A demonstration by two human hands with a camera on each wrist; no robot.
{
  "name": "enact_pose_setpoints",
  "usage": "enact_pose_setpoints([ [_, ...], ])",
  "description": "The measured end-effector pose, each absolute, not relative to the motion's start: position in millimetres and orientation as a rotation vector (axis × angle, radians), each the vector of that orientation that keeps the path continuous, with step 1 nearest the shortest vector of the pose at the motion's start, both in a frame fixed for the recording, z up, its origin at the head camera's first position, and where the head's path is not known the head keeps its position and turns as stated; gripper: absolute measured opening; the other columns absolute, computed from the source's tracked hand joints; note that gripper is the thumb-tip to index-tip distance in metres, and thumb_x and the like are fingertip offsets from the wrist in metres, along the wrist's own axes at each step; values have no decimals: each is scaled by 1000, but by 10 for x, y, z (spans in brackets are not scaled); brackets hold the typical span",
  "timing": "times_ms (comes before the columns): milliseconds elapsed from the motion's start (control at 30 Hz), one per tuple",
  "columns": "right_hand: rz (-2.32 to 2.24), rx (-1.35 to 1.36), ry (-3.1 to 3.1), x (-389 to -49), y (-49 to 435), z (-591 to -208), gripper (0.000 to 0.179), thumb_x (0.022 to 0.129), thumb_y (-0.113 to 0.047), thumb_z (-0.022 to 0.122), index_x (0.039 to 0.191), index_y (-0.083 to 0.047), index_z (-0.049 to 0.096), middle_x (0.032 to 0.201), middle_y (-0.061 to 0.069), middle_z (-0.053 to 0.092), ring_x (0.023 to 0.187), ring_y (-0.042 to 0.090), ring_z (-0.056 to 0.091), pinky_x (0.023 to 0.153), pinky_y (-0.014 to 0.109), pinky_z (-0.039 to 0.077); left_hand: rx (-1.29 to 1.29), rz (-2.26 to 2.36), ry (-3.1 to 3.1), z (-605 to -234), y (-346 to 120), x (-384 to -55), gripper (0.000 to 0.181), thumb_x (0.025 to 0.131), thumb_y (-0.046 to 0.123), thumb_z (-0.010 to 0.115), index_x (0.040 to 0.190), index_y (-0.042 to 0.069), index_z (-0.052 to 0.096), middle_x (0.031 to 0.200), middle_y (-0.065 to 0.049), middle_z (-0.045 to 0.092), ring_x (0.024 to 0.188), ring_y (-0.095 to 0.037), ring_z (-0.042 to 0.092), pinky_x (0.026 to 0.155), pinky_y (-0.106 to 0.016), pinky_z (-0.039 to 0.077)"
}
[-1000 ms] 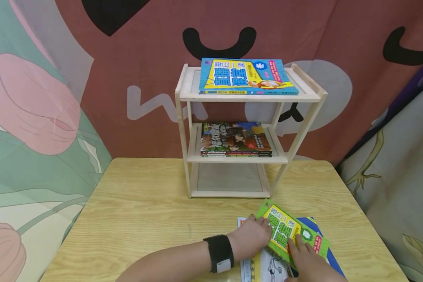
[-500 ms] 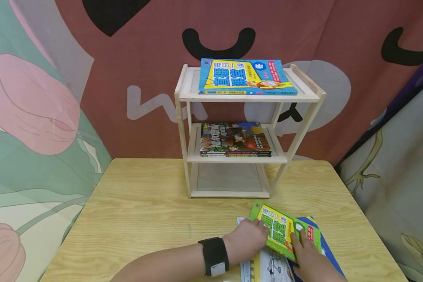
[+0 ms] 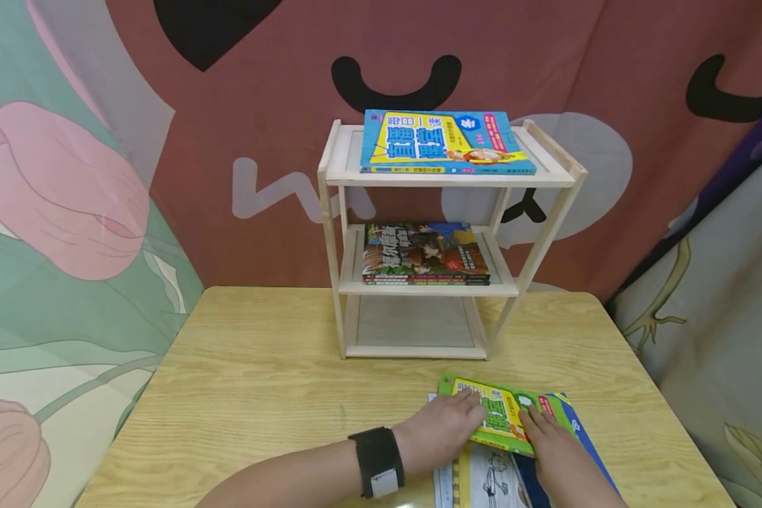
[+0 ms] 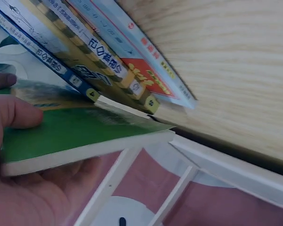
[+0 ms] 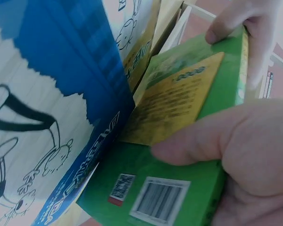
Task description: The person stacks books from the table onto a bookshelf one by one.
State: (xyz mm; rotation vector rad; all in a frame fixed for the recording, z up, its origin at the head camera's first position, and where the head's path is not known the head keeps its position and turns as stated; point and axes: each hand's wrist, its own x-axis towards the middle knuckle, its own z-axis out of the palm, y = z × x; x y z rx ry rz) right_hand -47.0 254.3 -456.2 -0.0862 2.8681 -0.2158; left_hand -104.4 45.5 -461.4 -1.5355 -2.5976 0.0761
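Note:
Both hands grip a green book [image 3: 498, 418] with a yellow title panel, held over other books at the front right of the table. My left hand [image 3: 443, 428] has its left end; in the left wrist view the thumb lies on the green cover [image 4: 80, 132] and fingers show underneath. At the other end is my right hand [image 3: 561, 451], its thumb [image 5: 193, 143] pressed on the back cover beside a barcode [image 5: 160, 200]. Below lie a book with a cartoon drawing [image 3: 492, 483] and a blue book [image 3: 587, 441], both partly covered. Several spines [image 4: 104, 52] show close by.
A three-tier wooden shelf [image 3: 451, 180] stands at the back of the table [image 3: 260, 374]. Blue books [image 3: 444, 144] lie on its top, and a stack of dark-covered books [image 3: 425, 254] on the middle tier. A printed curtain [image 3: 260, 106] hangs behind.
The green book has turned so that it lies more crosswise, its left end shifting left and nearer. Both hands keep hold, the left moving slightly left.

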Motion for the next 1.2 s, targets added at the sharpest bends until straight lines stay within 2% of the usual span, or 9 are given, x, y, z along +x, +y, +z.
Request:
enact_pose_setpoints([
  [167, -142, -148, 2978, -449, 2489, -4466, 50, 81, 0, 66, 130, 0, 55, 132, 22, 55, 121, 43, 50, 95, 56, 43, -1573, -10, -2664, -4592, 448, -1035, 49, 94, 17, 57, 140, 16, 40, 141, -5, 49, 129, -14, 48, 98, -27, 46],
  [233, -132, -170, 3007, -438, 2470, -4417, 49, 80, 1, 66, 128, -2, 57, 129, 19, 58, 119, 40, 53, 93, 54, 45, -1566, -32, -2682, -4551, 424, -1031, 55, 92, 14, 60, 143, 17, 39, 140, -4, 51, 128, -12, 49, 98, -25, 46],
  [467, -251, -186, 3086, -425, 2381, -4163, 63, 71, 11, 70, 130, -9, 57, 130, 17, 58, 114, 37, 57, 81, 52, 52, -1512, -69, -2623, -4239, 212, -1065, 57, 86, 5, 66, 139, 17, 48, 134, -2, 57, 121, -11, 55, 96, -24, 47],
  [700, -289, -358, 3218, -425, 2246, -3829, 68, 70, 14, 72, 131, -11, 57, 130, 14, 59, 112, 35, 60, 83, 52, 52, -1408, 9, -2621, -3805, -81, -1044, 64, 80, -6, 66, 138, 18, 50, 135, -3, 55, 124, -13, 53, 99, -26, 45],
  [867, -254, -504, 3335, -447, 2142, -3552, 71, 67, 12, 76, 132, -11, 57, 131, 12, 59, 113, 33, 60, 85, 52, 52, -1318, 145, -2611, -3444, -216, -1002, 66, 81, 1, 70, 140, 21, 48, 139, -2, 53, 126, -14, 51, 99, -27, 46],
  [1067, -216, -678, 3524, -476, 2054, -3132, 83, 63, 14, 78, 137, -11, 51, 138, 9, 53, 122, 31, 54, 92, 53, 47, -1213, 2, -2364, -3006, -371, -957, 57, 81, 5, 72, 134, 17, 55, 134, -3, 57, 124, -17, 54, 98, -31, 47],
  [1200, -293, -841, 3723, -529, 1998, -2906, 83, 62, 16, 75, 137, -11, 52, 137, 9, 54, 123, 31, 54, 93, 52, 47, -1159, -66, -2152, -2756, -448, -948, 50, 82, 4, 71, 130, 13, 58, 130, -8, 60, 122, -21, 56, 97, -35, 48],
])
